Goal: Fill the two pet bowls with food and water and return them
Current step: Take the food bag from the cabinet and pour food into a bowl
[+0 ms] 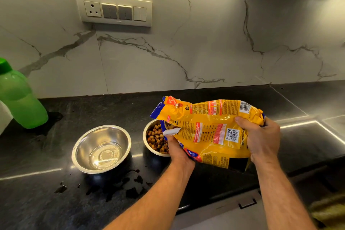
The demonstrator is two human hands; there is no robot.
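Two steel bowls stand on the black counter. The left bowl [101,148] holds clear water. The right bowl [155,139] holds brown kibble and is partly hidden by a yellow pet food bag [209,129]. The bag lies tilted on its side above that bowl, its torn mouth pointing left over the kibble. My left hand [178,150] grips the bag from below near its mouth. My right hand [261,136] clutches the bag's crumpled far end.
A green water bottle [20,97] with a green cap stands at the far left of the counter [56,201]. Water splashes [130,186] lie in front of the bowls. A switch panel [113,9] is on the marble wall. The counter's front edge runs at lower right.
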